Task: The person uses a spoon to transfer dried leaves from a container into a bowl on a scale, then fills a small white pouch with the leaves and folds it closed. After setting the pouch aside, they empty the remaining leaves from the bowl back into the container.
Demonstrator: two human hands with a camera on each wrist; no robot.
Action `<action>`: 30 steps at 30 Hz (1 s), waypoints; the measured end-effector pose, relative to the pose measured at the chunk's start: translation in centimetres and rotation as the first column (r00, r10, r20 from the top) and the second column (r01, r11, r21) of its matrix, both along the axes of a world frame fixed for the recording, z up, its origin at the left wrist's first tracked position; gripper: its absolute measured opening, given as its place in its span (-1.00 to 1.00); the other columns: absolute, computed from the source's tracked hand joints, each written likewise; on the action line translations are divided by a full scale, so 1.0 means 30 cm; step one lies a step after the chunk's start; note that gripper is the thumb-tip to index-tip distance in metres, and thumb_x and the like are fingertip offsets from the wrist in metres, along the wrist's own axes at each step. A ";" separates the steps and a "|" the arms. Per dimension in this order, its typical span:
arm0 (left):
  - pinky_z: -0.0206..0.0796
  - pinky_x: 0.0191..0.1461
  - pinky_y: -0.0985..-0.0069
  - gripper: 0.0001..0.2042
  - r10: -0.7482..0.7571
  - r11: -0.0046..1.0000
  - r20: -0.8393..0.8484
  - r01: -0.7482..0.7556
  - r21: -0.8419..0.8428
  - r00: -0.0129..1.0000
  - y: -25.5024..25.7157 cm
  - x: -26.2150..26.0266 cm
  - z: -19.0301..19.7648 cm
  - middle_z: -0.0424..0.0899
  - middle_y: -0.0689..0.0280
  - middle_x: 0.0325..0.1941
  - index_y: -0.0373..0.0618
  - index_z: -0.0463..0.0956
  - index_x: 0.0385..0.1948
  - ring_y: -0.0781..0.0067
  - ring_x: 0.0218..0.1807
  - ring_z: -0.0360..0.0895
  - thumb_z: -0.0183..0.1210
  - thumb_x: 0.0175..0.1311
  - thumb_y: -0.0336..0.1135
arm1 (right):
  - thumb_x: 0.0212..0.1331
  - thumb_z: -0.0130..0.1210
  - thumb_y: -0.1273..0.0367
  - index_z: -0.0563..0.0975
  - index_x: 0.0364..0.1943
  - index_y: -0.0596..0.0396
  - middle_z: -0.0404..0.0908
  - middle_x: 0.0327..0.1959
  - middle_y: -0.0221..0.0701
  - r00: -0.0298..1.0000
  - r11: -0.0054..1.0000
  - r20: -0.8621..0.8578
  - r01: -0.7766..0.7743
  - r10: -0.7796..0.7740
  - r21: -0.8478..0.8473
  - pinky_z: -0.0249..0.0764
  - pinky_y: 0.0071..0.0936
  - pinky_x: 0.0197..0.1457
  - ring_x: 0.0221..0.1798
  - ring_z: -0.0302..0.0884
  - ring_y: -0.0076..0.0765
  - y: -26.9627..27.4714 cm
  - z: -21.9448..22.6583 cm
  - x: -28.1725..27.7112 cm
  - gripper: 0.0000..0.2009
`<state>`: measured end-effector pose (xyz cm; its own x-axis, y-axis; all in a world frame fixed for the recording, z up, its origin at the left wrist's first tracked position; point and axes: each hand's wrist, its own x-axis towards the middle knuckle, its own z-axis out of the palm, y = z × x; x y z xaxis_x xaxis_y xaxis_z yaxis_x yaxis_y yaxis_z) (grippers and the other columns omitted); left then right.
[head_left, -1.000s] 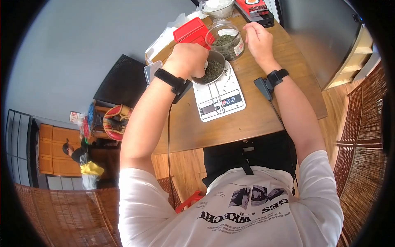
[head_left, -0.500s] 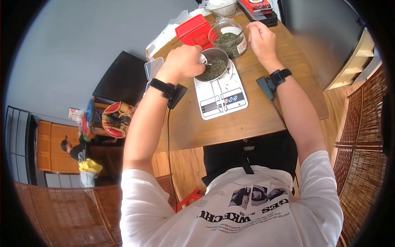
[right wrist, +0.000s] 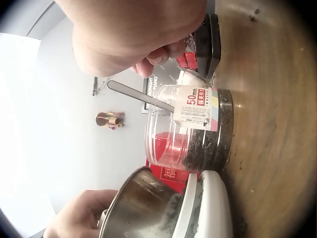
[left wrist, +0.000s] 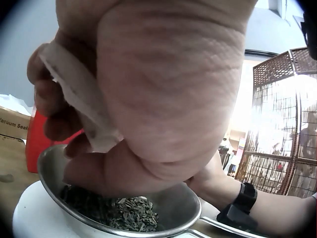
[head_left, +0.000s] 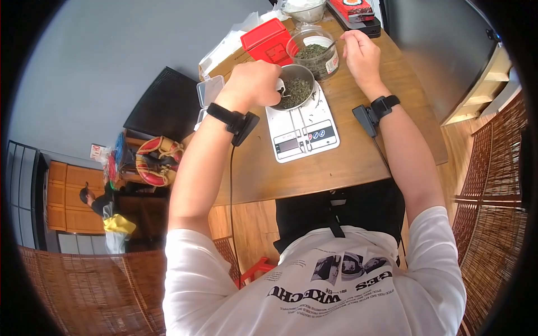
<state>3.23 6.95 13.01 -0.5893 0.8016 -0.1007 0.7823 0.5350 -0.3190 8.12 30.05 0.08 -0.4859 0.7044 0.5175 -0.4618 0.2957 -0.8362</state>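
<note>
My left hand [head_left: 255,84] is at the near-left rim of a small metal pan [head_left: 304,71] and grips a small whitish pouch [left wrist: 74,82] between curled fingers and thumb. Dried green leaves [left wrist: 136,213] lie in the pan, below the thumb. The pan stands on a white kitchen scale [head_left: 324,120], its long wire handle running over the display end. Beyond it, a clear plastic jar [head_left: 330,66] holds more leaves, and a spoon [right wrist: 133,93] leans out of it. My right hand [head_left: 363,59] hovers beside the spoon's handle end, fingers loosely bent with nothing in them.
Behind the pan is a red box [head_left: 269,42], with a cardboard box [head_left: 227,64] beside it. A clear lidded case [head_left: 210,91] sits left. At the far end are a bowl of white items [head_left: 305,12] and a red packet [head_left: 354,10]. Another person [head_left: 101,203] is at far left.
The view shifts slightly. My left hand draws back a little from the pan's middle, and more of the leaves and the whitish pouch shows. My right hand stays beside the jar.
</note>
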 end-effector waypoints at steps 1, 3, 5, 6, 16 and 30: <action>0.54 -0.14 0.15 -0.75 0.000 1.000 0.001 0.000 0.000 1.000 0.001 -0.004 -0.002 0.73 0.09 -0.32 -0.10 0.67 -0.31 0.01 -0.17 0.69 0.22 -0.09 -0.35 | 0.32 0.06 0.30 0.67 -0.25 0.18 0.59 -0.65 -0.39 1.000 1.000 0.018 -0.015 0.015 -0.016 0.48 -0.49 -0.39 -0.58 0.55 -0.54 -0.005 0.006 0.006 -0.76; 0.55 -0.13 0.15 -0.76 0.004 1.000 -0.014 -0.003 0.023 1.000 0.003 -0.010 -0.005 0.73 0.09 -0.32 -0.10 0.67 -0.31 0.02 -0.17 0.69 0.21 -0.08 -0.37 | 0.36 0.04 0.31 0.66 -0.26 0.19 0.56 -0.63 -0.47 1.000 1.000 0.021 -0.021 0.021 -0.014 0.42 -0.56 -0.41 -0.55 0.49 -0.62 -0.012 0.015 0.014 -0.76; 0.55 -0.13 0.15 -0.77 -0.015 0.999 -0.011 0.015 0.032 1.000 -0.002 -0.015 -0.004 0.73 0.09 -0.32 -0.11 0.67 -0.31 0.02 -0.16 0.69 0.21 -0.07 -0.38 | 0.40 0.02 0.33 0.65 -0.27 0.19 0.54 -0.61 -0.55 0.999 1.000 0.024 -0.025 0.026 -0.013 0.35 -0.62 -0.43 -0.52 0.42 -0.71 -0.015 0.021 0.018 -0.76; 0.55 -0.12 0.15 -0.77 -0.032 0.999 -0.008 0.033 0.041 0.999 -0.003 -0.016 -0.001 0.73 0.09 -0.32 -0.11 0.67 -0.31 0.01 -0.16 0.69 0.20 -0.06 -0.38 | 0.40 0.02 0.32 0.65 -0.27 0.19 0.54 -0.61 -0.55 0.999 1.000 0.021 -0.025 0.025 -0.013 0.35 -0.62 -0.43 -0.52 0.42 -0.71 -0.015 0.023 0.019 -0.76; 0.52 -0.06 0.11 -0.68 0.059 0.992 0.004 -0.059 0.113 0.998 -0.010 0.003 0.013 0.72 0.02 -0.30 -0.23 0.63 -0.24 -0.04 -0.13 0.67 0.21 -0.04 -0.27 | 0.32 0.07 0.31 0.66 -0.26 0.19 0.61 -0.61 -0.37 1.000 1.000 -0.001 -0.018 0.018 -0.009 0.48 -0.49 -0.41 -0.58 0.55 -0.55 -0.005 0.014 0.007 -0.76; 0.05 -0.58 0.66 -0.81 0.004 0.246 0.622 -0.603 0.759 0.783 -0.334 0.028 -0.036 0.40 0.52 -0.60 -0.15 0.55 -0.29 0.75 -0.62 0.25 0.15 0.30 -0.22 | 0.38 0.01 0.33 0.64 -0.28 0.20 0.54 -0.61 -0.51 0.999 0.997 -0.004 0.050 -0.050 0.051 0.37 -0.58 -0.42 -0.51 0.43 -0.66 -0.002 0.005 -0.003 -0.75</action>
<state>4.06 -3.07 11.93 -0.9301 0.2924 0.2223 0.3379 0.4437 0.8301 8.02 29.99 0.22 -0.4492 0.7005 0.5545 -0.4476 0.3606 -0.8183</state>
